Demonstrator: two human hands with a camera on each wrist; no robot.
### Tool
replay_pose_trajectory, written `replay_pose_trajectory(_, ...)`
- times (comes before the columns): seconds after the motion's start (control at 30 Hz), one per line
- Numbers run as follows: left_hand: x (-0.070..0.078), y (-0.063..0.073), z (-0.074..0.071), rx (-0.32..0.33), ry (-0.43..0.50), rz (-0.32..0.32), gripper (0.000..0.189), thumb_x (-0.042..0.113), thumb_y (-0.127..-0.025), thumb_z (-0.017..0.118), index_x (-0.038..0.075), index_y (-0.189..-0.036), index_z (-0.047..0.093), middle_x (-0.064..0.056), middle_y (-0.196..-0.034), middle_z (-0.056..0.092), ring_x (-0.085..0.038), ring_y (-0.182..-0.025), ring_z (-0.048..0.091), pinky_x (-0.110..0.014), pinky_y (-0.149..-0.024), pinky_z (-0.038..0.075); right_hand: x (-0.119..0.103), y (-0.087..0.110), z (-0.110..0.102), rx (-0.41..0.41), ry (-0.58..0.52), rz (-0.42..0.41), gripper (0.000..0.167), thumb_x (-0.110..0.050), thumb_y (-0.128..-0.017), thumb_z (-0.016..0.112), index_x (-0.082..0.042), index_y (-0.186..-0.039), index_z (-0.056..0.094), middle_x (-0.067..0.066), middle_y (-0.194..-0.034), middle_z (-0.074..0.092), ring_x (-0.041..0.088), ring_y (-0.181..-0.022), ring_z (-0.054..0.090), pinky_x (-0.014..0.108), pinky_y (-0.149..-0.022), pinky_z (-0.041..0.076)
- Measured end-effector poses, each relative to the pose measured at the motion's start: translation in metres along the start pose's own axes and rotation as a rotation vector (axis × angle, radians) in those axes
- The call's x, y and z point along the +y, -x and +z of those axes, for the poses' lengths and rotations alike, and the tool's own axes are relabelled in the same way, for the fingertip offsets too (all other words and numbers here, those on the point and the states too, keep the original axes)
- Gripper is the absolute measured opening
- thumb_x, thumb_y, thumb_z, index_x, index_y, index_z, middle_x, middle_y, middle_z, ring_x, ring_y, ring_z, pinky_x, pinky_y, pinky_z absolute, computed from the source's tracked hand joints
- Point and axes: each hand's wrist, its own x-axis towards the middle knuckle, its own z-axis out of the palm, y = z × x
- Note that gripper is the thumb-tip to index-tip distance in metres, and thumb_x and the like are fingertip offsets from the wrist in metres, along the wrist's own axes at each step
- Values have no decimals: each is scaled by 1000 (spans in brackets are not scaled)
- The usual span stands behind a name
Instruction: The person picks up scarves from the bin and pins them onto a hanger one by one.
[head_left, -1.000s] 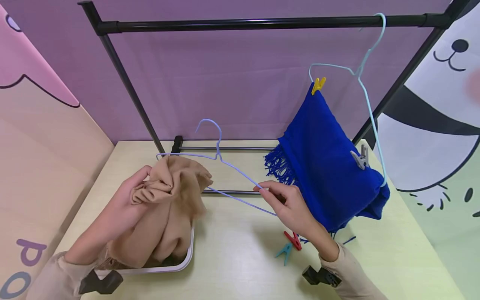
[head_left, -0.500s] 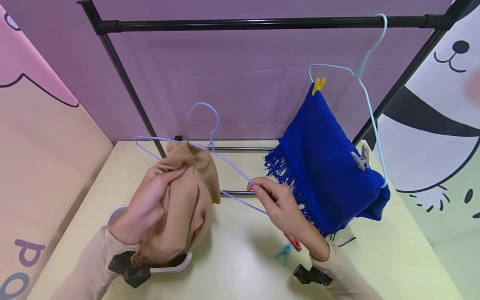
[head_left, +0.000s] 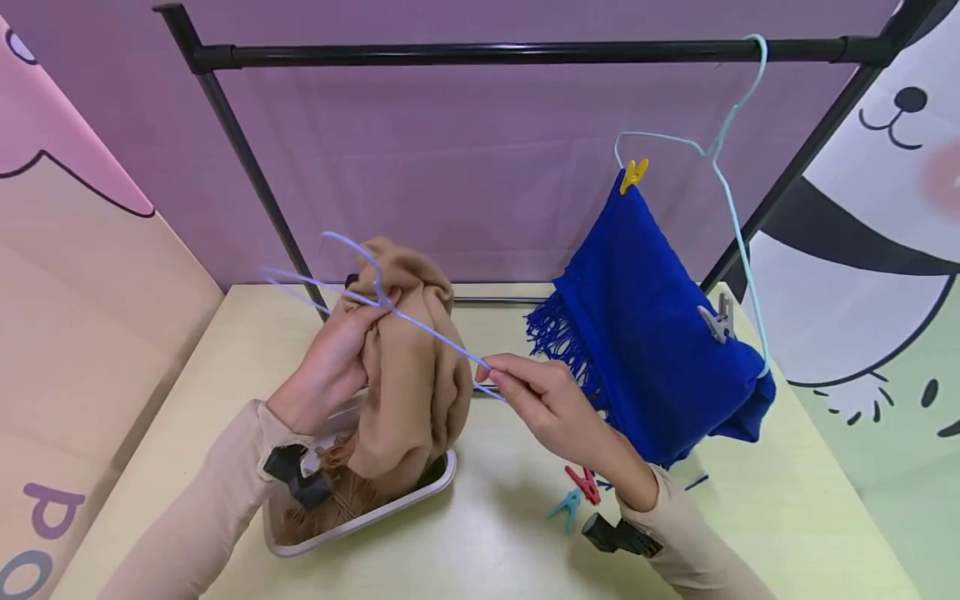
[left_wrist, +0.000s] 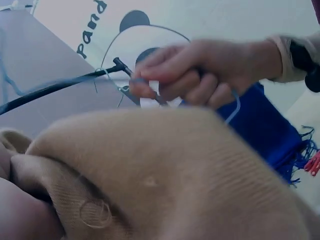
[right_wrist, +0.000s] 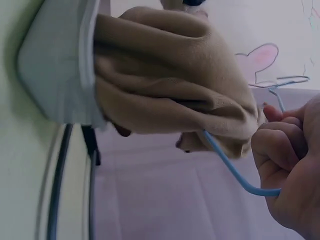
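Note:
My left hand (head_left: 333,350) grips a bunched tan fringed scarf (head_left: 416,358) and lifts it above a pale plastic basket (head_left: 442,479). The scarf's fringed end still lies in the basket. My right hand (head_left: 543,404) pinches the sloping right arm of a lavender wire hanger (head_left: 435,333). The hanger's upper wire and hook cross in front of the scarf in the head view, while its lower bar comes out from behind the cloth. In the right wrist view, the hanger's wire (right_wrist: 225,162) runs from the hand (right_wrist: 292,160) to the scarf (right_wrist: 170,80).
A black rack (head_left: 480,55) spans the back. From its right end a mint hanger (head_left: 731,200) carries a blue fringed scarf (head_left: 652,333), held by a yellow clothespin (head_left: 633,175) and a grey one (head_left: 720,321). Red (head_left: 585,483) and teal (head_left: 567,506) clothespins lie on the table.
My left hand has raised the tan scarf and moved it right and away, against the hanger. The right hand has drawn the hanger left. The basket has shifted right and turned.

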Motion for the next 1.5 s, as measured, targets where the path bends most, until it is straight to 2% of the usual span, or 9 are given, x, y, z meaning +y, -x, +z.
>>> replay_pose_trajectory(0.2, 4, -21, 9, 65, -49, -29, 9, 11, -100, 59, 11, -106, 67, -1, -103, 69, -11, -91, 67, -21, -80, 54, -11, -8, 4, -131, 46, -78, 24, 11, -96, 52, 4, -114, 68, 10, -92, 73, 3, -62, 46, 22, -67, 51)
replay_pose_trajectory(0.33, 9, -41, 6, -91, -77, 169, 21, 2, -104, 45, 4, -108, 65, -12, -117, 63, -22, -103, 63, -25, -92, 49, -16, -8, 8, -174, 59, -106, 24, 12, -95, 53, 6, -114, 67, 8, -91, 72, 3, -64, 48, 19, -63, 49)
replay_pose_trajectory(0.43, 13, -54, 0, -4, -79, 217, 14, 2, -103, 47, 1, -108, 61, -12, -117, 60, -22, -104, 61, -25, -94, 48, -19, -6, 11, -201, 58, -120, 23, 10, -97, 53, 4, -115, 67, 3, -86, 68, 0, -60, 40, 16, -59, 45)
replay_pose_trajectory(0.53, 19, -64, -8, 227, -49, 123, 14, 10, -99, 61, 11, -112, 59, 0, -110, 62, -11, -98, 61, -22, -89, 50, -21, -5, 12, -222, 54, -121, 22, 6, -99, 53, 1, -115, 67, 0, -83, 64, -3, -58, 35, 14, -57, 41)
replay_pose_trajectory(0.6, 22, -73, -13, 300, -64, 97, 16, 12, -97, 63, 11, -112, 55, 1, -108, 60, -10, -96, 59, -22, -88, 49, -20, -4, 12, -229, 52, -123, 22, 6, -99, 53, 0, -115, 67, -1, -79, 61, -4, -57, 33, 13, -54, 39)
replay_pose_trajectory(1.03, 33, -105, -42, 358, -250, -9, 4, 12, -99, 57, 13, -99, 53, 5, -91, 56, -7, -81, 56, -19, -72, 49, -29, 7, 4, -216, -11, -78, 25, 6, -98, 53, -2, -115, 70, -5, -68, 51, -4, -56, 32, 14, -52, 37)
replay_pose_trajectory(1.17, 23, -106, -47, 239, -469, -85, 5, 5, -98, 56, 8, -101, 53, 6, -84, 58, -5, -77, 56, -16, -69, 47, -22, 11, 0, -78, -171, 34, 26, 9, -99, 48, -3, -108, 69, -2, -59, 42, 4, -48, 32, 19, -43, 31)
replay_pose_trajectory(1.37, 15, -95, -42, 84, -1075, -89, 74, 23, -93, 64, -1, -150, 25, -20, -145, 44, -27, -131, 43, -34, -109, 34, -13, 19, -7, 70, -396, 225, 24, 0, -105, 40, 5, -109, 63, 4, -51, 33, 15, -40, 31, 25, -35, 27)
replay_pose_trajectory(1.5, 21, -78, -29, -14, -1396, -76, 75, 37, -96, 59, 2, -153, 26, -22, -153, 36, -34, -142, 34, -45, -115, 28, -10, 22, -10, 114, -406, 235, 24, -1, -106, 41, 6, -111, 62, 5, -52, 34, 16, -40, 32, 26, -35, 28)
